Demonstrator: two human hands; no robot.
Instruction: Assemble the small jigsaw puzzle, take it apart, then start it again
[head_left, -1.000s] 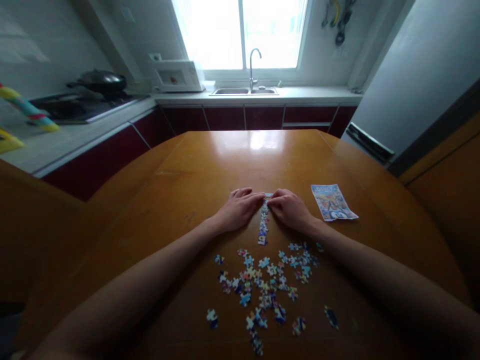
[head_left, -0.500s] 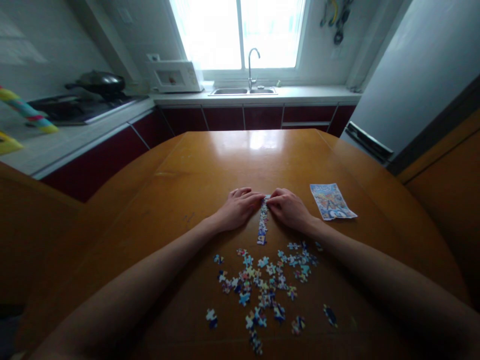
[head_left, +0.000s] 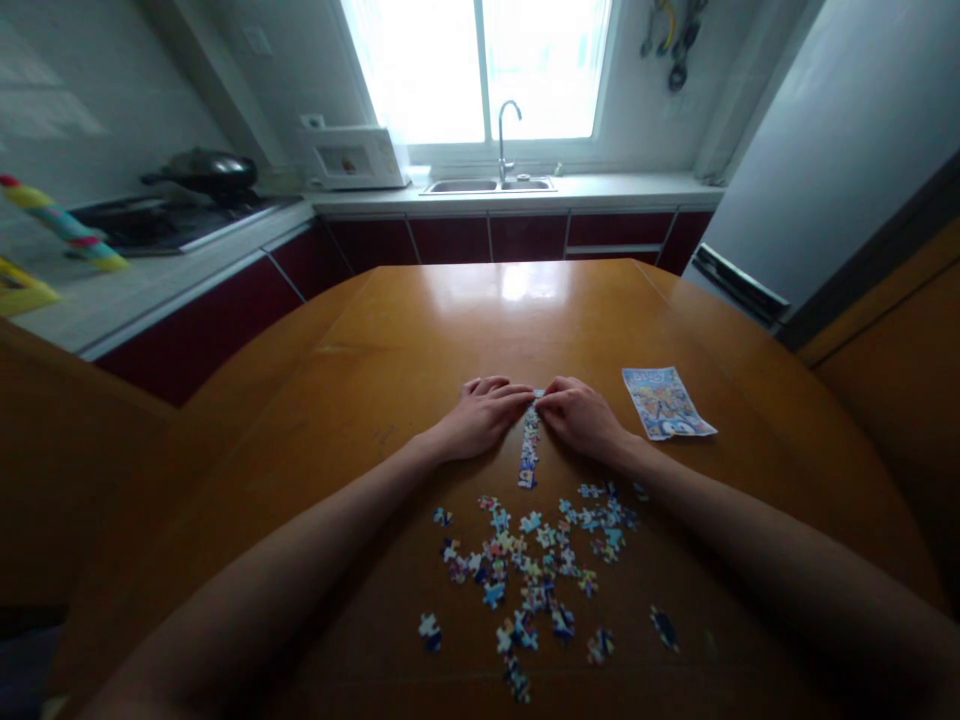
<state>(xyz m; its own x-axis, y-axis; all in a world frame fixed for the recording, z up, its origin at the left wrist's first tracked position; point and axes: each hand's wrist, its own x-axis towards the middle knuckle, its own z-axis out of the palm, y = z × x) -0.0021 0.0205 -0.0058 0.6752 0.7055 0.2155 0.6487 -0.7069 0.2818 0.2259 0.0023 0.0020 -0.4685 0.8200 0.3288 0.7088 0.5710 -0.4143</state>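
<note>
A narrow strip of joined jigsaw pieces point(head_left: 529, 445) lies on the wooden table, running away from me. My left hand point(head_left: 489, 412) rests to its left, fingers stretched out with the tips touching the strip's far part. On the other side my right hand point(head_left: 577, 412) has its fingers curled and closed, the tips at the strip's far right edge, on a puzzle piece they mostly cover. Nearer to me, many loose jigsaw pieces point(head_left: 531, 570) are scattered. Right of my right hand lies a printed picture sheet point(head_left: 666, 403), with one corner slightly lifted.
The wooden table point(head_left: 420, 330) has rounded sides. Beyond it are a counter with a sink point(head_left: 487, 185), a white microwave point(head_left: 352, 157) and a stove with a black pan point(head_left: 206, 170). A fridge point(head_left: 810, 150) stands at the right.
Both hands stay at the far part of the strip, with hardly any finger movement. The whole view has shifted slightly.
</note>
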